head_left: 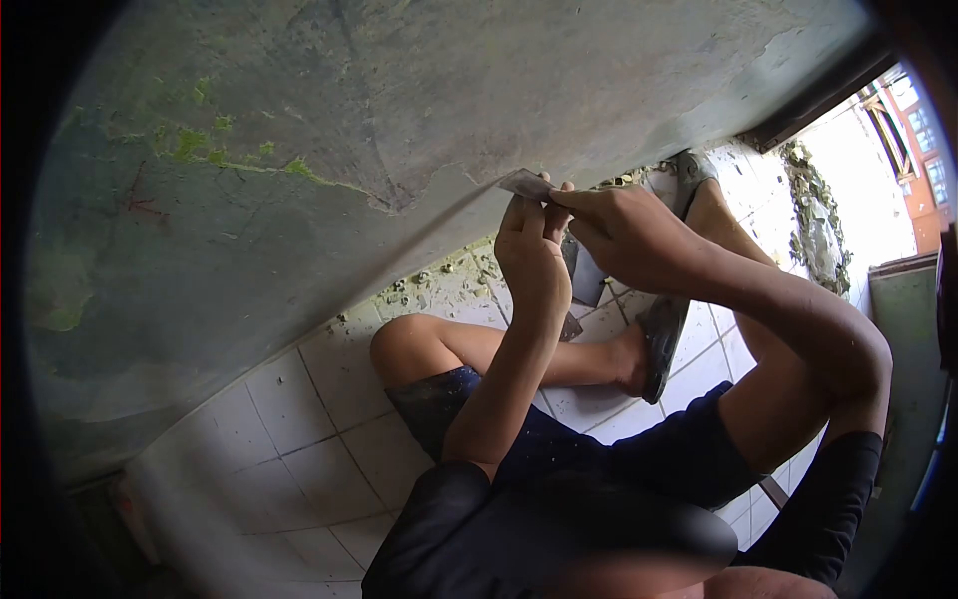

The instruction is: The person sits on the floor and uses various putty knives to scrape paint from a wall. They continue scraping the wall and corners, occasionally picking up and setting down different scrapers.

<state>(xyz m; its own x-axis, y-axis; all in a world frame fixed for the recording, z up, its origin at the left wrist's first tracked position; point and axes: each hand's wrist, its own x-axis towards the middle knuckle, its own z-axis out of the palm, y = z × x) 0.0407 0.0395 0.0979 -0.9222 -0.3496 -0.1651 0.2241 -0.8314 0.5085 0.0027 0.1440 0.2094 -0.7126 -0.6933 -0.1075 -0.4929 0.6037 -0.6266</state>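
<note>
Centre of frame, just above middle: scraper blade [526, 184] pressed flat against grey wall [419, 110], edge under flaking paint. Left hand [532, 250] below blade, fingers curled shut around handle, fingertips touching blade's underside. Right hand [624, 235] just beside, fingers closed, thumb and forefinger pinching blade's right end. Paint chips [439, 280] scattered lower on white floor tiles [299, 419].

A grey plaster wall [399, 110], cracked and stained with green patches, fills most of the view. Below it lies a floor [299, 419] of white tiles, littered with paint flakes [439, 280] near the wall. Bright daylight enters through a doorway [858, 180] at right.
</note>
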